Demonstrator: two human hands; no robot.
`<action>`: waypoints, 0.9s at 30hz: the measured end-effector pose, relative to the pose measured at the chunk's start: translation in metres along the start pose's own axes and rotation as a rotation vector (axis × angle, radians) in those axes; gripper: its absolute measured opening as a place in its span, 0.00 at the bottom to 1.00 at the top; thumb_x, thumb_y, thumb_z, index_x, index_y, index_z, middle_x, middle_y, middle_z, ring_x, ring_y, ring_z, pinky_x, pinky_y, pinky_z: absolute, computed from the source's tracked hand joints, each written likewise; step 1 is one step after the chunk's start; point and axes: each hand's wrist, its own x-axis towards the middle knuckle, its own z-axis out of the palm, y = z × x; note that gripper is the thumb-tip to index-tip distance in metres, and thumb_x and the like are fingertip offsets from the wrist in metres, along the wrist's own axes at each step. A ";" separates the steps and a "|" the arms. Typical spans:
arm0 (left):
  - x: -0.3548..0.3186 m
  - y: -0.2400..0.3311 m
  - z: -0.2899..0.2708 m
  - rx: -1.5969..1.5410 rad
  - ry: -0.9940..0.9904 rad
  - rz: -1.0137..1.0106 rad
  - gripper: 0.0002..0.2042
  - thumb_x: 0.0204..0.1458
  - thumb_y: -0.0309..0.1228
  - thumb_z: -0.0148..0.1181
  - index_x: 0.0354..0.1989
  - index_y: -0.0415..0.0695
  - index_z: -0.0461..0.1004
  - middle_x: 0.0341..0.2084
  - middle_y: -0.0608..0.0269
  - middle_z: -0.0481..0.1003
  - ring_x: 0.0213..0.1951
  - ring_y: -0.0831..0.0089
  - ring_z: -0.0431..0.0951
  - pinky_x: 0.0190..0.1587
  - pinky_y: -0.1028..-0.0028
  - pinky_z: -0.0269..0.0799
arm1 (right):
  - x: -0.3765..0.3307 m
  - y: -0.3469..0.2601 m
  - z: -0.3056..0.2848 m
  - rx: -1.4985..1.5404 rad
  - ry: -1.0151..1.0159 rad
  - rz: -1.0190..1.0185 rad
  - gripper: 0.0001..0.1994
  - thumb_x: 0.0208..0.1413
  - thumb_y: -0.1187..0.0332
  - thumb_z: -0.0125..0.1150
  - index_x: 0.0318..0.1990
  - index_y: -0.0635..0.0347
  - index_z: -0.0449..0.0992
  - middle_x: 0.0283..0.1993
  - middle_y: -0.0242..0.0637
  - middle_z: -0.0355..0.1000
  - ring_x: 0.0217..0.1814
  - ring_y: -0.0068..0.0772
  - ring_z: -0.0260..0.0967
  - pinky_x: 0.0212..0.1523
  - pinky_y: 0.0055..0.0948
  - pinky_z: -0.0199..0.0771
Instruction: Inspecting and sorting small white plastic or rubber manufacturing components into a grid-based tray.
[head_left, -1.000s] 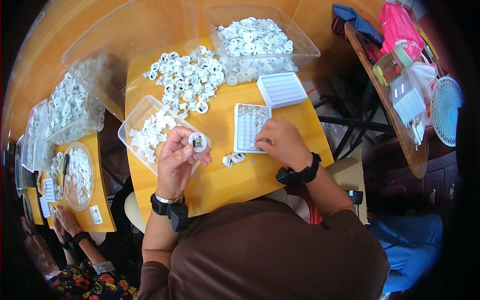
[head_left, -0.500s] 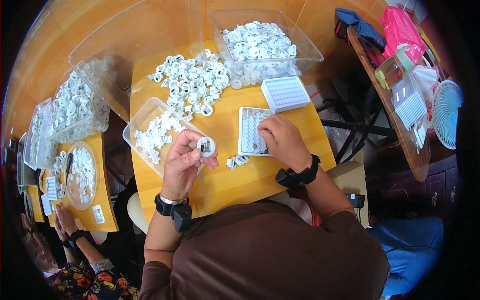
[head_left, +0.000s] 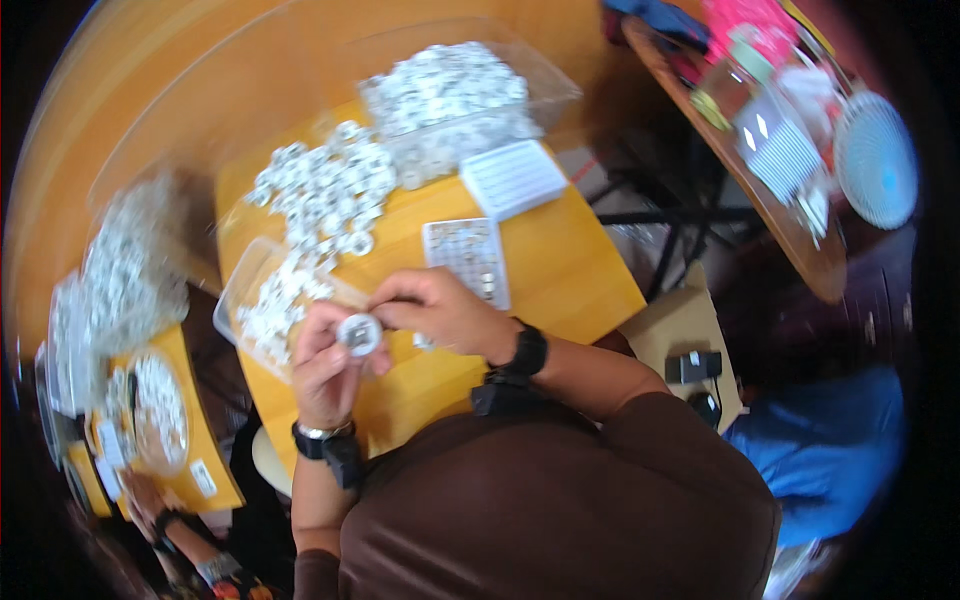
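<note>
My left hand [head_left: 325,365] holds a small round white ring-shaped part [head_left: 358,334] up over the yellow table [head_left: 570,270]. My right hand [head_left: 440,310] has come across to it, fingertips pinched at the part's upper right edge. Whether the right fingers hold a tiny piece is too blurred to tell. Just beyond the right hand lies a white grid tray [head_left: 468,257] of small pieces. A clear tub [head_left: 262,300] of white parts sits by my left hand.
A loose heap of white ring parts [head_left: 325,195] lies mid-table, with a large clear bin [head_left: 450,95] of them behind and a white lidded box [head_left: 512,178] beside it. Another person's hands [head_left: 165,520] work at lower left. A cluttered side table [head_left: 780,130] stands right.
My right hand left the grid tray and moved left to meet the ring part in my left hand. The view also shifted and blurred.
</note>
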 end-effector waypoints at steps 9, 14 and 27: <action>0.002 -0.001 0.005 0.091 0.068 0.064 0.19 0.51 0.36 0.59 0.44 0.37 0.61 0.28 0.51 0.71 0.21 0.67 0.72 0.22 0.77 0.70 | -0.010 0.032 0.008 0.371 -0.038 -0.032 0.10 0.55 0.70 0.59 0.42 0.67 0.75 0.37 0.34 0.75 0.39 0.21 0.71 0.40 0.23 0.71; -0.004 -0.002 0.010 -0.057 -0.059 0.003 0.21 0.52 0.31 0.56 0.53 0.35 0.60 0.38 0.52 0.67 0.35 0.67 0.70 0.38 0.73 0.69 | -0.024 0.022 0.001 0.463 -0.066 0.051 0.12 0.52 0.67 0.63 0.40 0.64 0.76 0.34 0.30 0.74 0.36 0.18 0.69 0.34 0.21 0.70; -0.010 -0.002 0.030 -0.196 -0.183 -0.113 0.19 0.53 0.23 0.55 0.53 0.35 0.62 0.39 0.54 0.65 0.45 0.64 0.70 0.56 0.67 0.68 | -0.043 0.019 -0.007 0.500 -0.066 0.018 0.09 0.50 0.65 0.63 0.35 0.61 0.80 0.30 0.28 0.75 0.32 0.17 0.69 0.31 0.21 0.70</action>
